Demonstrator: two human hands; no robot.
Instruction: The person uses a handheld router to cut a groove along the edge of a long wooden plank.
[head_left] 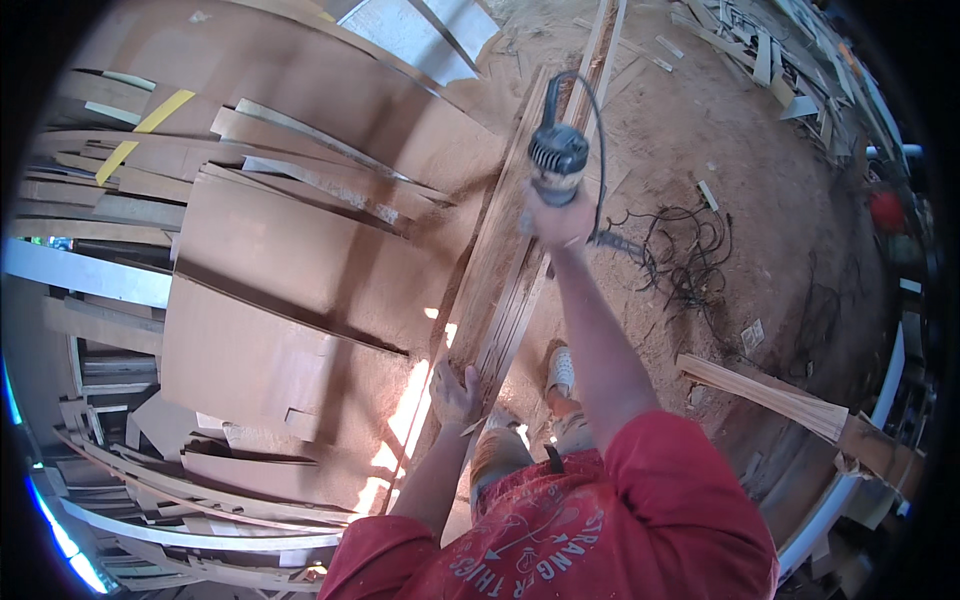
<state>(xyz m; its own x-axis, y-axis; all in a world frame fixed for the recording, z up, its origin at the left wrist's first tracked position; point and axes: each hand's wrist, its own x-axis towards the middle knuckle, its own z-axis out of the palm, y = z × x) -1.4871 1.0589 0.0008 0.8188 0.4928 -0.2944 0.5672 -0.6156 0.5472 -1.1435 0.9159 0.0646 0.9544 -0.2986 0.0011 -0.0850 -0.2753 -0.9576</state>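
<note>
wooden moulding strip [505, 270], long, centre, running near to far | left hand [455, 392] clasps its near end | right hand [562, 218] clenched around black power router [556, 160] on strip | likely stiff yet whippy; best steadied by its edges

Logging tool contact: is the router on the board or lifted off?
On it: the router, gripped by the right hand, sits against the long board.

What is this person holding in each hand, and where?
The right hand grips a corded power tool by its lower body; the left hand steadies the long wooden board at its near end.
</note>
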